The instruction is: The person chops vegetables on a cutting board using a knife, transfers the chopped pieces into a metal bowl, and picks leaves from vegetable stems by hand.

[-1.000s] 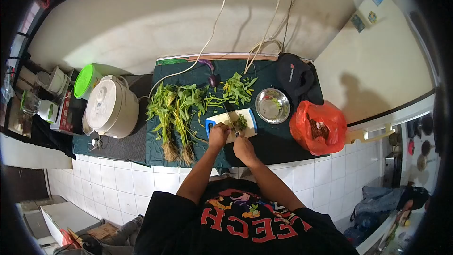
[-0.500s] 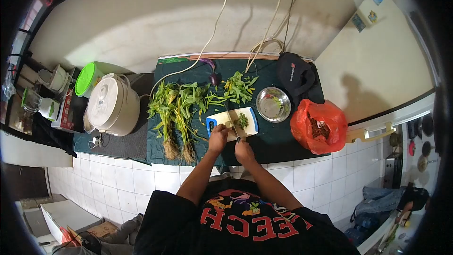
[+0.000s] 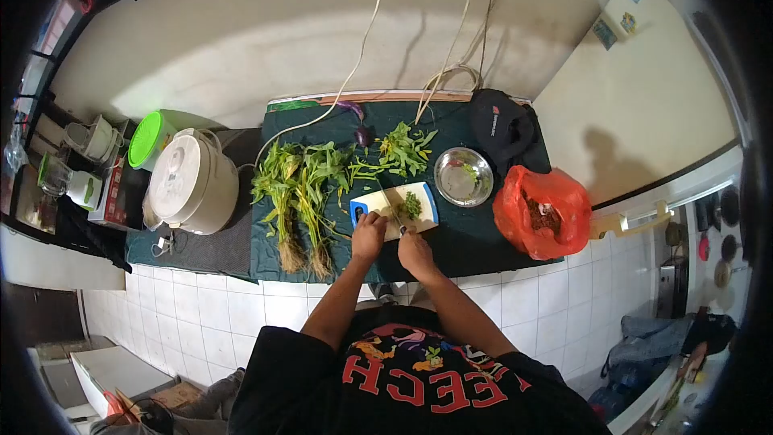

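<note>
My right hand [image 3: 415, 251] is closed around the handle of a kitchen knife [image 3: 392, 208], its blade pointing away from me over a white cutting board [image 3: 425, 219] with blue ends. My left hand [image 3: 369, 235] rests at the board's near left part with curled fingers, left of the blade; whatever lies under the fingertips is hidden. Right of the blade sits a small pile of chopped greens [image 3: 411, 206]. Beyond the board lie cut leafy tops [image 3: 405, 149], and at its left are long leafy bunches [image 3: 302, 193] with roots.
A steel bowl [image 3: 464, 178] with some green bits stands right of the board. Farther right are a red plastic bag [image 3: 541, 213] and a black cap [image 3: 501, 127]. An eggplant [image 3: 363, 135] lies behind. A white rice cooker [image 3: 192, 181] stands left; a cord crosses the table.
The knife and my right hand have shifted slightly on the board. My left hand stays curled at the board's left part. The whole view has moved a little.
</note>
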Tool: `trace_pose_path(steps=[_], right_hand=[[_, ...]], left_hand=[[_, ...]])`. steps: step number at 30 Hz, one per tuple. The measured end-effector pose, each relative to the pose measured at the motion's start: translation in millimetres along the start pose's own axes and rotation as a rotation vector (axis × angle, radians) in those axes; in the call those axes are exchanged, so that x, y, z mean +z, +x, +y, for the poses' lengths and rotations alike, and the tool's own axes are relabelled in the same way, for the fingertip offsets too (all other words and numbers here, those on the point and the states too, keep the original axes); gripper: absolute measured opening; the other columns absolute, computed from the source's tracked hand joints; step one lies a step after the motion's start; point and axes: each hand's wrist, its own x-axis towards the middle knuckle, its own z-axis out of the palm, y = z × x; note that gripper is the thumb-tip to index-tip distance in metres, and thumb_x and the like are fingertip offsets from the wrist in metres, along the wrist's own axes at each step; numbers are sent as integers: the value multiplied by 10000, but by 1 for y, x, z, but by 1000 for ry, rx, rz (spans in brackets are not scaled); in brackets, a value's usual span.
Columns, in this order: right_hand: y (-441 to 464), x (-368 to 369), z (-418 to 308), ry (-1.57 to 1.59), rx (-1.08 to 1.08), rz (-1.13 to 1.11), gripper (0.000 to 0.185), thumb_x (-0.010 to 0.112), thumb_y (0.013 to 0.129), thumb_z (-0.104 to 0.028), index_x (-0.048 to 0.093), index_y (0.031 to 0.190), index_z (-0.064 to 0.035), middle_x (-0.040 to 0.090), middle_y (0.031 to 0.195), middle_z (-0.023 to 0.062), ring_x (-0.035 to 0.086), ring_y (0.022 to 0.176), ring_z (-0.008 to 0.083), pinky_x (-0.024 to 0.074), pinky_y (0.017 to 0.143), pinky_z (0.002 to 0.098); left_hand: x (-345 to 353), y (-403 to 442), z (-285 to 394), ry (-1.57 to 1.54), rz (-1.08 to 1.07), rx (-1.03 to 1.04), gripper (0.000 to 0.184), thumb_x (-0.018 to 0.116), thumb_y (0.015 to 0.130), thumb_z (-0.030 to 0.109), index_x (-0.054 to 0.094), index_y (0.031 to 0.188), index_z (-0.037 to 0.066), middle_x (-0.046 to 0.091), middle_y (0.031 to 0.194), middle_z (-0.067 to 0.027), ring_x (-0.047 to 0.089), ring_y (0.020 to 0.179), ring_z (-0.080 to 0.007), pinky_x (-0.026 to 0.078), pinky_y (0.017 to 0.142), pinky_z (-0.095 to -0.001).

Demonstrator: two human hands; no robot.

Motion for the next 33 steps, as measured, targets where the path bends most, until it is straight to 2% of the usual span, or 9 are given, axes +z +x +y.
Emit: trace_pose_path(steps=[5, 7, 8, 16, 19, 24, 28, 31, 33], right_hand=[[-10, 2, -5, 17, -63, 28, 309, 433, 984, -163, 468, 1160, 88, 677, 977, 313, 672, 965, 452, 548, 827, 514], [-18, 10, -3, 76, 81, 0, 299, 445, 983, -163, 489, 1139, 88, 680, 967, 308, 673, 954, 453, 554, 814, 506], [-16, 11, -3, 74, 55, 40, 303, 455, 983, -172, 502, 1132, 88, 681, 969, 307, 670, 952, 459, 554, 815, 504], [-12, 10, -6, -12, -28, 81, 279, 423, 992, -163, 502, 1126, 68, 691, 933, 291, 690, 896, 454, 561, 796, 524], [-15, 13, -9, 68, 98, 21, 289, 459, 969, -150, 497, 1150, 71, 677, 989, 314, 675, 968, 451, 549, 835, 523], [-1, -1, -20, -84, 5, 6, 275, 447, 982, -150, 494, 1127, 79, 684, 984, 301, 690, 935, 430, 570, 785, 502], [-14, 15, -8, -22, -30, 56, 262, 436, 983, -141, 501, 1109, 80, 688, 971, 290, 697, 910, 418, 578, 759, 487], [-8, 12, -8, -54, -5, 34, 262, 433, 980, -145, 507, 1101, 75, 689, 952, 284, 697, 898, 417, 575, 766, 490], [-2, 6, -12, -70, -95, 84, 269, 406, 973, -116, 525, 1114, 79, 692, 941, 288, 699, 883, 424, 568, 765, 503]], left_hand=[[-5, -11, -10, 76, -4, 138, 210, 627, 827, 98, 723, 1013, 84, 609, 964, -101, 579, 935, -307, 497, 843, -419], [-6, -14, -9, 68, 28, 159, 270, 590, 819, 66, 728, 1051, 84, 607, 969, -101, 576, 929, -305, 491, 848, -406], [-8, -13, -10, 69, 29, 160, 270, 590, 819, 66, 728, 1051, 84, 607, 969, -101, 576, 929, -305, 491, 848, -406], [-1, -12, -15, -88, 27, -23, 263, 607, 806, 14, 742, 1025, 69, 641, 994, -124, 603, 960, -335, 498, 859, -418], [-3, -10, -14, -212, 7, -125, 206, 622, 830, 19, 739, 996, 53, 645, 967, -142, 612, 952, -348, 498, 864, -429], [-1, -10, -17, -232, 63, -156, 145, 657, 852, 64, 725, 977, 38, 641, 941, -161, 629, 903, -372, 510, 833, -444], [-3, -11, -15, -163, 82, -182, 139, 687, 843, 106, 694, 964, 39, 645, 951, -169, 632, 890, -393, 518, 808, -449], [-7, -9, -11, -98, -10, -242, 135, 697, 838, 120, 677, 951, 49, 642, 945, -162, 625, 914, -390, 514, 805, -459], [-7, -11, -12, -61, -11, -203, 131, 689, 852, 154, 673, 940, 58, 634, 944, -143, 620, 932, -372, 518, 794, -465]])
